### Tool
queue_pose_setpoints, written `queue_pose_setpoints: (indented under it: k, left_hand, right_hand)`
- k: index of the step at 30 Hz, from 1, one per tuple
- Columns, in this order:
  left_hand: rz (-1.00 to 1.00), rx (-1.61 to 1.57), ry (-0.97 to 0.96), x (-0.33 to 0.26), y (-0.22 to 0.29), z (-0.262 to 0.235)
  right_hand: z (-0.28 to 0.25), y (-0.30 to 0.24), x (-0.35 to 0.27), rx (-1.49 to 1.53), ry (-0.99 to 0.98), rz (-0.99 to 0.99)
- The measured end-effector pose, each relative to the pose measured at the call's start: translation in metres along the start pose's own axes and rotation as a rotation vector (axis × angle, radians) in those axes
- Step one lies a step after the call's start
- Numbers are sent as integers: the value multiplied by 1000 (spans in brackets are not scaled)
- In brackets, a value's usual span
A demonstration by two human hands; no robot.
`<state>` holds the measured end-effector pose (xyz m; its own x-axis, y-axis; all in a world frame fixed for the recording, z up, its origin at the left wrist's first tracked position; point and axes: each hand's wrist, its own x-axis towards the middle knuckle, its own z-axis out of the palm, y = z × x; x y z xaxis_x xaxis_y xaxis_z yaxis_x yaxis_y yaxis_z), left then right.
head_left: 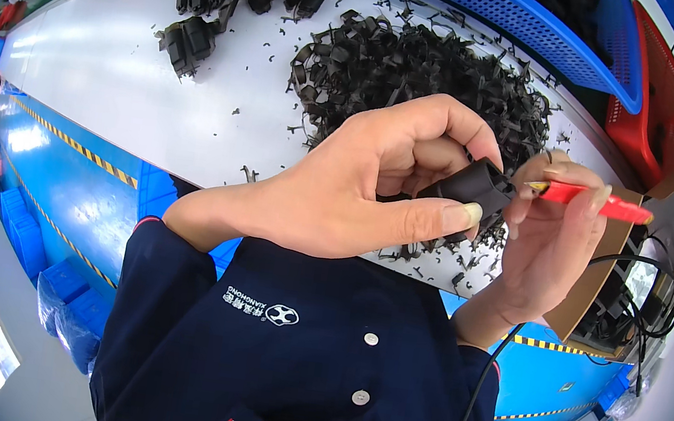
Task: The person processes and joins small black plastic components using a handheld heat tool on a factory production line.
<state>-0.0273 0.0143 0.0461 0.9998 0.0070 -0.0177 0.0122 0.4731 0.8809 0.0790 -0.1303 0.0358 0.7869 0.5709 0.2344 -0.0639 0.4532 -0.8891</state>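
A: What did the hands hold?

B: The left hand (358,183) grasped a hollow black plastic part (471,188) over the near side of a heap of black trimmings (408,74). The right hand (552,241) gripped a slim red tool (601,202), its tip near the part; I couldn't tell whether they touched.

A: And around the heap?

B: Beneath it was a white table (113,84); beyond, a blue perforated basket (511,15); right, a red basket (649,108); left, bulkier black pieces (186,45).

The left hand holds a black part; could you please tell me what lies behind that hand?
Behind the left hand and its black part, black scraps are heaped on the white table; whatever the hand and part cover cannot be seen.
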Motion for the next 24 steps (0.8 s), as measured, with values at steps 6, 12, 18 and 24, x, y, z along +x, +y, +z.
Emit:
queue_pose_setpoints:
  k: [6,12,18,24]
  left_hand:
    - [-7,-11,43,-4,0,-3]
    - [20,23,55,-8,-2,-8]
    - [20,55,59,-8,-2,-9]
    - [26,46,66,-9,-9,-12]
  right_hand:
    - [15,-12,3,63,-25,332]
    - [20,-14,3,-153,-52,374]
    - [23,-16,-3,-216,-32,305]
    - [28,-7,-15,-469,-46,-67]
